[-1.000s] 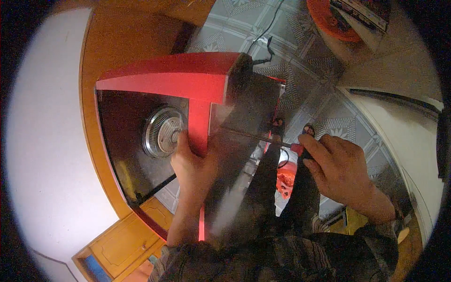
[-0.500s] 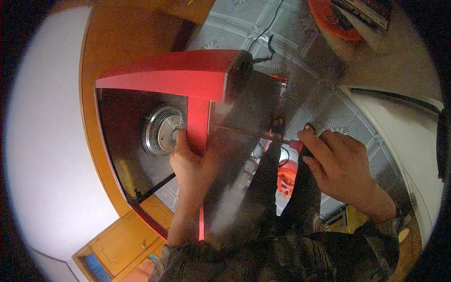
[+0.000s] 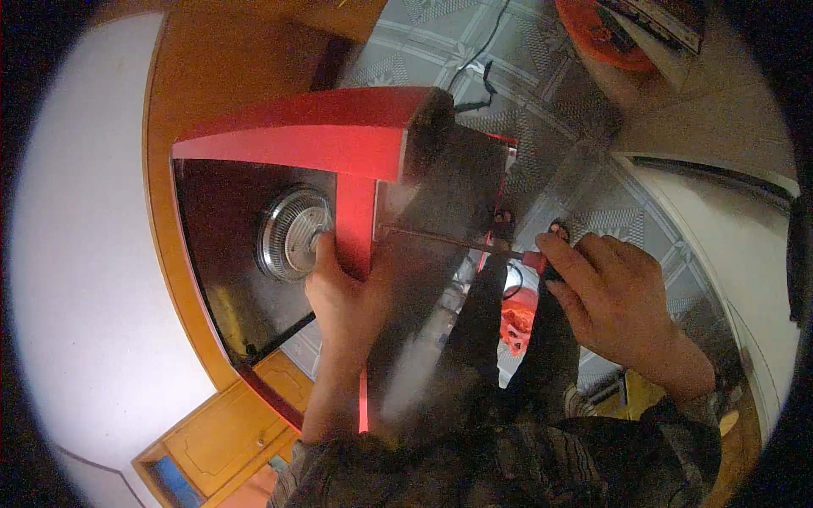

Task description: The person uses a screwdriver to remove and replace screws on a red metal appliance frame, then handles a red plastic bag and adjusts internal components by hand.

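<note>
A red-framed appliance [image 3: 292, 146] with a glossy black panel [image 3: 229, 190] stands tilted before me. On that panel sits a round, ribbed silver metal part [image 3: 292, 233]. My left hand [image 3: 339, 288] grips the red upright band [image 3: 356, 212], its thumb beside the silver part's centre; the other fingers are mostly hidden. In my right hand [image 3: 610, 292], closed round its red and dark handle, is a long-shafted screwdriver [image 3: 457, 242]. Its shaft points left across the appliance's dark side, and the tip reaches the edge by the red band. Whether it sits in a screw is too blurred to tell.
Below, a red plastic bag [image 3: 517, 326] shows between my legs. A black cord [image 3: 487, 46] lies on the patterned tile floor [image 3: 415, 51] beyond the appliance. A wooden cabinet [image 3: 229, 423] is at lower left, and an orange-red basin [image 3: 597, 38] at upper right.
</note>
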### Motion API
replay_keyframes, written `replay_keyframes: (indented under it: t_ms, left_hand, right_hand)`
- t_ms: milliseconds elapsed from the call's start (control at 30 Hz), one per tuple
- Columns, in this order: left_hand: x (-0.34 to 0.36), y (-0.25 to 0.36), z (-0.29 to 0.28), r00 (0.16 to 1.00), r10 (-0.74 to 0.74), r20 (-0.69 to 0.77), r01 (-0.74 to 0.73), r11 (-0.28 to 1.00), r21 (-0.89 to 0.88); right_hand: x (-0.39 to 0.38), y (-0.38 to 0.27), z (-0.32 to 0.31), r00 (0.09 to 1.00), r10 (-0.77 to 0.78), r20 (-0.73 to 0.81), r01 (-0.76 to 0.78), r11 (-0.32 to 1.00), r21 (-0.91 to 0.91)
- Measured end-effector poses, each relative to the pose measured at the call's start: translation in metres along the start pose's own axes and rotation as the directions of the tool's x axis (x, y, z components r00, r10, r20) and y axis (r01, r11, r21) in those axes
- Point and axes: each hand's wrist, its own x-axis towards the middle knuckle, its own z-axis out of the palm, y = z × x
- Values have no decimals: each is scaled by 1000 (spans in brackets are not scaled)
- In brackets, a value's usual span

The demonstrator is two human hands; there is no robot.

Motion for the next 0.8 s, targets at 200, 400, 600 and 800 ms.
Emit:
replay_keyframes:
  t_ms: [200,400,600,800]
  left_hand:
    - [5,3,-9,996,15,89,-13,999,-30]
    - [12,-9,-11,981,69,183,-53,994,-93]
    - [18,-3,-11,966,210,153,-177,962,-206]
    - [16,0,-18,945,-29,324,108,967,-229]
  right_hand:
    - [-3,-10,-4,969,-154,-191,77,930,-361]
    - [-1,-18,-10,929,-333,-160,160,753,-638]
    - [5,-14,-15,965,-235,-118,182,920,-347]
    - [10,-18,-16,982,-178,-61,140,907,-398]
